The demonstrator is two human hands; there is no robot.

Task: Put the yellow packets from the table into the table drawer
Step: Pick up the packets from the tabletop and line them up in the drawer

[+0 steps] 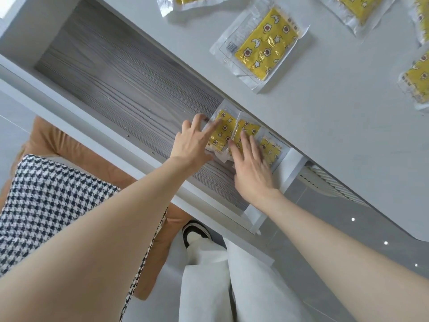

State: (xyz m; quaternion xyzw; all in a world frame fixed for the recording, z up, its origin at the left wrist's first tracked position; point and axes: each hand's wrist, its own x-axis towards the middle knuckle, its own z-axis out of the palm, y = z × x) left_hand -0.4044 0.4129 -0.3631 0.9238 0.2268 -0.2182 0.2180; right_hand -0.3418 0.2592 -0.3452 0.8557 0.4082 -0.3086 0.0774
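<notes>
My view was bright and evenly lit, shadows faint, a yellow packet point(267, 49) glinting, edges bent by the lens.

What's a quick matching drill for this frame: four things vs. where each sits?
Things:
1. left hand
2. right hand
3. fully visible yellow packet
4. houndstooth cushion

Places:
A. on the white tabletop
B. on the tan seat
C. fingers on the leftmost drawer packet in the open drawer
D. flat on the middle drawer packet

Pairs: 1-C, 2-D, 3-A, 4-B
</notes>
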